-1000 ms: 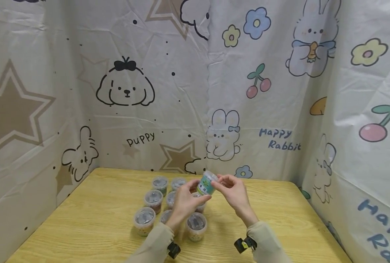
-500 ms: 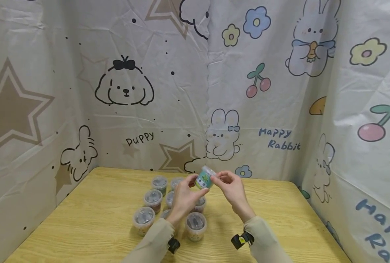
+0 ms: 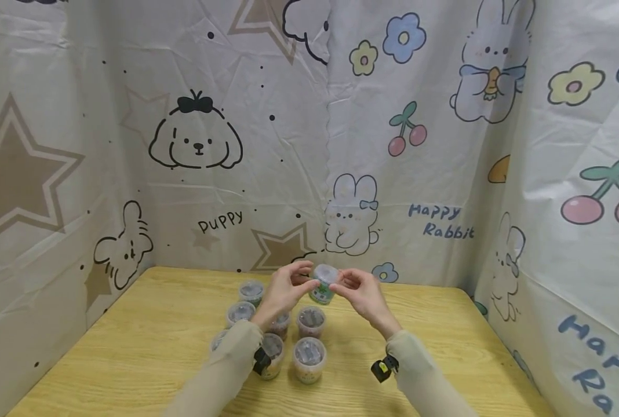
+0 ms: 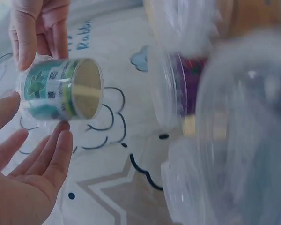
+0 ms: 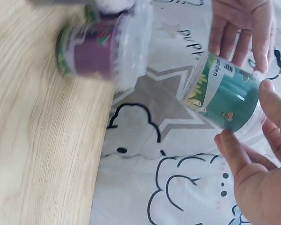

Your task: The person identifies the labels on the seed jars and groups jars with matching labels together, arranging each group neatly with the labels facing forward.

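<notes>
A small clear plastic tub (image 3: 322,292) with a green and teal label is held up above the back of the table. Its translucent lid (image 3: 326,273) tilts toward the head camera. My right hand (image 3: 363,294) pinches the tub near the lid, with the thumb at the lid edge and the index fingertip (image 5: 226,135) against the side. On the other side, my left hand (image 3: 286,291) has its thumb at the lid edge. The left fingers (image 4: 56,154) are spread, fairly straight, close beside the tub. In the left wrist view, the base faces the camera.
Several similar lidded tubs stand in rows on the wooden table (image 3: 148,347), among them a front-right tub (image 3: 309,360) and one behind it (image 3: 311,322). In the right wrist view, a tub shows a purple label (image 5: 91,49). A printed cloth (image 3: 288,191) hangs behind the table.
The held tub has turned so its lid points up toward the head camera. My left hand has moved from around the tub's body to the lid edge, its fingers spreading.
</notes>
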### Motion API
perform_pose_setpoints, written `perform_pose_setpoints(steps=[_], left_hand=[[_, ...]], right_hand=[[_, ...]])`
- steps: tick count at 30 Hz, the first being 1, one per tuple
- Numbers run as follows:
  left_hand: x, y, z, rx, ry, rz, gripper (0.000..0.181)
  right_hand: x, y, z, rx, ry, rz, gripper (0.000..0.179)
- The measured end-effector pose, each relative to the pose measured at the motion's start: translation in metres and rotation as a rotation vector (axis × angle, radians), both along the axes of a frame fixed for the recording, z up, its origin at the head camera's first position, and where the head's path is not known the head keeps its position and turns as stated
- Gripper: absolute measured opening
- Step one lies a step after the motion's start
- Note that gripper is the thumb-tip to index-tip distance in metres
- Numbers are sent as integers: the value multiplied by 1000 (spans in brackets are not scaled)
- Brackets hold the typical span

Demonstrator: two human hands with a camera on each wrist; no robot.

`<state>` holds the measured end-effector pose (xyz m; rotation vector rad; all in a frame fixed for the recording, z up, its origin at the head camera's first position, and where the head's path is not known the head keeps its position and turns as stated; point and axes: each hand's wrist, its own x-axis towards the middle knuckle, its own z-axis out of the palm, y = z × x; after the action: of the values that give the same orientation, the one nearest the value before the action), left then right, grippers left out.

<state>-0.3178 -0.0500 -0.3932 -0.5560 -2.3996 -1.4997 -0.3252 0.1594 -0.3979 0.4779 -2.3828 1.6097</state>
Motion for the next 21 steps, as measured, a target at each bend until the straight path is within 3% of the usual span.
perform_pose_setpoints(steps=[7,12,21], left_hand=[[-10,-6,5,-156,-26,-55,37],[-19,-4,4,-195,-6,-72,27],[-26,-4,-1,-233,28,13,15]], right_hand=[[-18,0,-5,94,42,125,14],[-25,-3,-9,104,60,134,14],[-37,-15,-16,164,114,73,12]])
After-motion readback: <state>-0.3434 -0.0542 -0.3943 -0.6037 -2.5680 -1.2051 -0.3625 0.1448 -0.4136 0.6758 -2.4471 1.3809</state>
